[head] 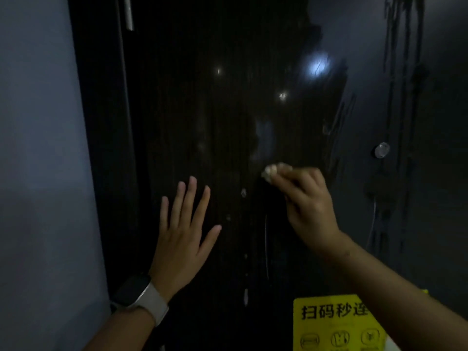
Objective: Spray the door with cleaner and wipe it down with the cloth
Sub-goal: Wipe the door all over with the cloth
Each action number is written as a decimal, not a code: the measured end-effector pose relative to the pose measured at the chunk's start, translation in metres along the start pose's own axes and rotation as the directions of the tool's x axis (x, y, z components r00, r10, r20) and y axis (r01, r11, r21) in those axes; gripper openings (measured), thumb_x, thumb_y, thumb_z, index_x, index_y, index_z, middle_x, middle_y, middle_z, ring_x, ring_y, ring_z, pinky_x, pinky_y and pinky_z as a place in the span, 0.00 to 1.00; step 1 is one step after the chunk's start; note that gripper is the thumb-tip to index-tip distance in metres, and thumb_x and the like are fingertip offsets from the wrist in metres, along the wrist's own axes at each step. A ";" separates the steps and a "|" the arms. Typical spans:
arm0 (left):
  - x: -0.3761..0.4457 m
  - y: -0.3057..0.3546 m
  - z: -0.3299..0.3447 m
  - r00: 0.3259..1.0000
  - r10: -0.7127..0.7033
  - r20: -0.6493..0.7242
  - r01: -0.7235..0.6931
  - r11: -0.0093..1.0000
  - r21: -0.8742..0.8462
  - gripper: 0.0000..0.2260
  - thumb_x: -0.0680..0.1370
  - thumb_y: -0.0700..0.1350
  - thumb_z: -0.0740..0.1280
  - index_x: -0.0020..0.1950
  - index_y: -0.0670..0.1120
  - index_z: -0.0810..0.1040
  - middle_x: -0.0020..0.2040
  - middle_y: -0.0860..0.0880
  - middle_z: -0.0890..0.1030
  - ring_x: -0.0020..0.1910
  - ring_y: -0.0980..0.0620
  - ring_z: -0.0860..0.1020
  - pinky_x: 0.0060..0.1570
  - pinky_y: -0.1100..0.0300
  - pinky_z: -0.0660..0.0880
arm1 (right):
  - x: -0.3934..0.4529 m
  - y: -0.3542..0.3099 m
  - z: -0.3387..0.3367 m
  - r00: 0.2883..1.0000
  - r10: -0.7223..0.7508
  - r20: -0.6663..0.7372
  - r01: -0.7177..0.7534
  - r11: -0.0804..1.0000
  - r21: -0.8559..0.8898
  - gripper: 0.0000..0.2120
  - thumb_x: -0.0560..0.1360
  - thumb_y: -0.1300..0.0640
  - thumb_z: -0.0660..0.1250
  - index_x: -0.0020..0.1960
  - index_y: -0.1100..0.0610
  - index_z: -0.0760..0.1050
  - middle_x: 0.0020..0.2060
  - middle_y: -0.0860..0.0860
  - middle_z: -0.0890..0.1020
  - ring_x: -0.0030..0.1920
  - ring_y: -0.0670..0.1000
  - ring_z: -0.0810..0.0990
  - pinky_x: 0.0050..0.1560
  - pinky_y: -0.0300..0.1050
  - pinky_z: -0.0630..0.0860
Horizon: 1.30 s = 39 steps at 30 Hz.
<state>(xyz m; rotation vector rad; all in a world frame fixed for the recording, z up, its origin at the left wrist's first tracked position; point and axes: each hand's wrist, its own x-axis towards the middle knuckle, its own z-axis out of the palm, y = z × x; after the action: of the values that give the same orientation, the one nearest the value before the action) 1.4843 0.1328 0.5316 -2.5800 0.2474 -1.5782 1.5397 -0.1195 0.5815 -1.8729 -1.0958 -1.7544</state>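
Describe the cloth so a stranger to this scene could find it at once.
Start at the dark glossy door filling the middle of the view. Two hands are on it: the left hand lies flat, the right hand grips a small pale wad, the cloth. Unlike the yellow sticker below, it is crumpled and off-white.

A single head-worn wide-angle view faces a dark door [215, 122] straight on and from close up, the door filling most of the frame. Both forearms enter from the bottom edge. A pale wall [38, 148] runs down the left of the frame.
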 end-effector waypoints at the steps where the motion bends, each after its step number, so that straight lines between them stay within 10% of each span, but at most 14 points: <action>1: 0.000 0.000 0.000 1.000 0.004 0.002 -0.004 1.000 -0.011 0.31 0.81 0.61 0.48 0.80 0.48 0.46 0.81 0.44 0.44 0.79 0.46 0.43 0.76 0.45 0.40 | 0.014 -0.003 0.004 0.999 0.037 -0.032 -0.038 0.999 -0.025 0.20 0.75 0.69 0.62 0.67 0.61 0.75 0.59 0.58 0.76 0.54 0.57 0.73 0.56 0.40 0.70; 5: -0.003 0.001 -0.002 1.000 0.013 -0.011 -0.013 0.999 -0.046 0.32 0.81 0.60 0.51 0.80 0.47 0.47 0.81 0.44 0.44 0.79 0.45 0.44 0.76 0.45 0.39 | 0.029 -0.029 0.024 0.976 0.171 -0.133 -0.175 0.984 -0.021 0.17 0.77 0.64 0.62 0.65 0.62 0.76 0.56 0.57 0.77 0.54 0.54 0.71 0.59 0.31 0.63; 13: -0.004 -0.002 -0.003 1.000 0.022 0.012 -0.020 0.996 -0.090 0.33 0.79 0.59 0.55 0.80 0.46 0.49 0.80 0.43 0.44 0.79 0.45 0.43 0.76 0.45 0.39 | -0.059 -0.068 0.029 0.959 -0.122 0.257 0.115 0.993 0.041 0.17 0.84 0.59 0.50 0.69 0.59 0.69 0.64 0.54 0.72 0.57 0.54 0.74 0.56 0.46 0.75; 21: -0.002 -0.013 -0.009 0.995 0.087 0.045 -0.077 0.978 -0.196 0.43 0.73 0.57 0.68 0.80 0.48 0.49 0.81 0.46 0.43 0.79 0.48 0.42 0.75 0.49 0.38 | 0.039 -0.045 0.034 0.985 0.125 -0.115 -0.139 0.982 -0.126 0.16 0.77 0.66 0.63 0.64 0.59 0.75 0.56 0.56 0.75 0.53 0.55 0.74 0.57 0.37 0.69; 29: -0.023 -0.045 -0.030 0.994 0.081 -0.076 -0.089 0.991 -0.103 0.31 0.76 0.48 0.65 0.78 0.48 0.59 0.80 0.47 0.55 0.79 0.48 0.53 0.76 0.43 0.43 | -0.032 -0.075 0.037 0.887 -0.280 0.368 0.287 0.957 0.038 0.16 0.83 0.61 0.55 0.69 0.59 0.72 0.64 0.54 0.74 0.58 0.56 0.78 0.56 0.49 0.76; 35: -0.038 -0.066 -0.024 0.978 -0.173 -0.116 0.149 0.969 -0.196 0.37 0.76 0.55 0.61 0.79 0.43 0.48 0.80 0.43 0.50 0.79 0.45 0.49 0.76 0.44 0.44 | 0.065 -0.059 0.037 0.990 0.105 -0.094 -0.115 0.987 -0.109 0.15 0.78 0.65 0.60 0.62 0.60 0.77 0.54 0.58 0.78 0.52 0.57 0.75 0.54 0.46 0.74; 39: -0.040 -0.071 -0.023 0.988 -0.142 -0.056 0.132 0.980 -0.150 0.36 0.78 0.55 0.58 0.80 0.43 0.47 0.81 0.44 0.47 0.79 0.46 0.47 0.76 0.45 0.42 | 0.022 -0.092 0.064 0.995 -0.081 0.065 0.084 0.995 -0.044 0.17 0.82 0.60 0.54 0.64 0.62 0.76 0.59 0.59 0.78 0.56 0.57 0.76 0.60 0.41 0.68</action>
<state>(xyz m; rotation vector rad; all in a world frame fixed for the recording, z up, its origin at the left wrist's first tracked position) 1.4519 0.2096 0.5191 -2.7099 0.2016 -1.7569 1.5151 -0.0092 0.5684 -1.9495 -1.1815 -1.7909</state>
